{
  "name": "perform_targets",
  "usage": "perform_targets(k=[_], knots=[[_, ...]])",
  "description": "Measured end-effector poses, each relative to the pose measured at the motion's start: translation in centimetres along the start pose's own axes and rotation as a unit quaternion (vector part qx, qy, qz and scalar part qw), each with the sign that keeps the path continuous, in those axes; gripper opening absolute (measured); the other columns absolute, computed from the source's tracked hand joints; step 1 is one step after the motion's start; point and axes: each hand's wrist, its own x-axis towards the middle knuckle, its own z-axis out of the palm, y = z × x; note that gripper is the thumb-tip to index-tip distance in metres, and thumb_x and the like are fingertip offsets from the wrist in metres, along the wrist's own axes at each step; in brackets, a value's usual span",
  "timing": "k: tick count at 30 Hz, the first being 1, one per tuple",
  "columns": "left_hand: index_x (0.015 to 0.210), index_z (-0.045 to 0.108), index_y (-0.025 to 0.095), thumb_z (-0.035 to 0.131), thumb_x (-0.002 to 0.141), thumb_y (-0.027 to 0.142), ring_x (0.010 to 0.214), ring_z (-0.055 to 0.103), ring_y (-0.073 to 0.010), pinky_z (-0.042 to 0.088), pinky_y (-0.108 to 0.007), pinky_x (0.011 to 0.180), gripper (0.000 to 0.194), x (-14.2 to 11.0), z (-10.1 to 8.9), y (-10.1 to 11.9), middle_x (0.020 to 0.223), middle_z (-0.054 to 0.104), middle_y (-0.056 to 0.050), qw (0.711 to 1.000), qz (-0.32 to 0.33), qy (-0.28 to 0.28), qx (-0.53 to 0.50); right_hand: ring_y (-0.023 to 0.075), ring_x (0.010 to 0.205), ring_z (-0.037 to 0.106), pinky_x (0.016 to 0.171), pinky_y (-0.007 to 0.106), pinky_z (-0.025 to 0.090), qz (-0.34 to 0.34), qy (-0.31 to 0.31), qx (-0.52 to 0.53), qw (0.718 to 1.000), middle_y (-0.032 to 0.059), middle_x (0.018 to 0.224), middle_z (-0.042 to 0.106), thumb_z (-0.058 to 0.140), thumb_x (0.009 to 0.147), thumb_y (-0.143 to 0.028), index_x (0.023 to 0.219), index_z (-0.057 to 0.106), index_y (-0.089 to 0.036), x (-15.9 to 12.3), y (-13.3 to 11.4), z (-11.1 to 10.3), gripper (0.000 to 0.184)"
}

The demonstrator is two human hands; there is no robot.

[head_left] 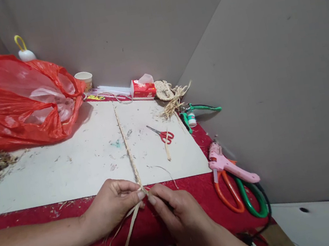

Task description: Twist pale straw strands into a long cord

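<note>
Your left hand [115,203] and right hand [174,213] meet at the near edge of the surface [65,167], fingertips pinched on the straw braid [127,145], which runs toward the far edge; small red scissors [163,134] lie just beside it.

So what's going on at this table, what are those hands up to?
A person is working a long straw braid that stretches away across the white board. The left hand and right hand both pinch its near end, loose strips trailing down. Small red scissors lie beside it, untouched.
</note>
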Motion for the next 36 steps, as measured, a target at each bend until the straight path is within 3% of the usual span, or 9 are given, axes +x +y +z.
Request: perform_targets(k=[11,21,23,26,27,29,32,33,36], knots=[[0.077,0.068,0.01,0.067,0.074,0.035,0.06,0.05,-0.0089,0.037,-0.021,0.06,0.025,-0.1,0.1,0.2,0.066,0.063,-0.002,1.0,-0.006,0.012,0.003,0.0108,0.061,0.044,0.057,0.022,0.03,0.026,-0.049,0.031,0.998,-0.0026,0.068,0.051,0.033,0.096,-0.031,0.077,0.044,-0.02,0.6,-0.4,-0.8,0.024],[0.069,0.064,0.012,0.063,0.075,0.029,0.052,0.042,-0.0061,0.03,-0.018,0.051,0.017,0.1,0.1,0.6,0.058,0.058,0.002,0.999,-0.023,0.035,0.032,0.0101,0.058,0.046,0.055,0.02,0.034,0.033,-0.085,0.037,0.995,-0.0032,0.064,0.053,0.041,0.092,-0.033,0.076,0.054,-0.019,0.8,-0.6,-2.0,0.025],[0.069,0.064,0.012,0.063,0.075,0.03,0.051,0.042,-0.0059,0.03,-0.018,0.05,0.019,0.0,0.1,0.5,0.058,0.058,0.002,0.999,-0.031,0.03,0.022,0.0119,0.061,0.051,0.057,0.022,0.038,0.045,-0.03,0.004,0.999,-0.0006,0.071,0.06,0.045,0.09,-0.036,0.087,0.06,-0.02,0.6,-0.4,-3.1,0.022],[0.068,0.063,0.012,0.063,0.075,0.035,0.05,0.042,-0.0058,0.03,-0.018,0.05,0.024,-0.1,0.1,0.4,0.058,0.058,0.001,0.999,-0.04,0.028,0.016,0.0175,0.082,0.059,0.074,0.027,0.044,0.044,0.126,-0.053,0.99,0.0066,0.099,0.065,0.048,0.089,-0.037,0.103,0.062,-0.02,0.4,-0.5,-4.7,0.026],[0.068,0.063,0.012,0.063,0.075,0.036,0.049,0.041,-0.0056,0.029,-0.018,0.049,0.025,0.0,0.1,0.4,0.056,0.058,0.001,0.999,-0.04,0.029,0.018,0.019,0.09,0.059,0.079,0.029,0.044,0.042,0.152,-0.047,0.986,0.008,0.106,0.063,0.048,0.088,-0.037,0.107,0.061,-0.02,0.5,-0.8,-4.9,0.028],[0.068,0.063,0.012,0.065,0.074,0.036,0.048,0.041,-0.0056,0.029,-0.018,0.048,0.026,0.0,0.2,0.4,0.055,0.058,0.001,0.999,-0.035,0.03,0.013,0.0204,0.1,0.057,0.086,0.031,0.044,0.043,0.123,0.008,0.991,0.0089,0.115,0.06,0.055,0.084,-0.036,0.119,0.056,-0.021,0.7,-1.3,-4.6,0.038],[0.068,0.064,0.012,0.068,0.072,0.034,0.054,0.05,-0.0086,0.038,-0.02,0.055,0.023,0.2,0.3,0.5,0.06,0.063,-0.001,0.999,-0.016,0.009,-0.034,0.0194,0.1,0.057,0.086,0.029,0.045,0.05,0.004,0.11,0.993,0.0087,0.117,0.058,0.066,0.073,-0.026,0.132,0.044,-0.02,1.4,-2.2,-2.9,0.063],[0.068,0.064,0.012,0.068,0.071,0.033,0.058,0.054,-0.0104,0.041,-0.021,0.06,0.022,0.2,0.4,0.5,0.063,0.065,-0.002,0.999,-0.006,-0.003,-0.052,0.0182,0.096,0.058,0.083,0.028,0.046,0.049,-0.031,0.137,0.989,0.0075,0.113,0.06,0.066,0.074,-0.023,0.132,0.045,-0.02,1.6,-2.4,-2.4,0.062],[0.068,0.065,0.012,0.066,0.073,0.031,0.067,0.06,-0.0144,0.045,-0.026,0.069,0.02,0.2,0.5,0.6,0.068,0.067,-0.004,0.997,0.02,-0.03,-0.065,0.013,0.072,0.057,0.064,0.022,0.045,0.055,-0.111,0.21,0.97,0.0011,0.085,0.061,0.056,0.083,-0.022,0.118,0.055,-0.02,2.3,-2.6,-1.4,0.035]])
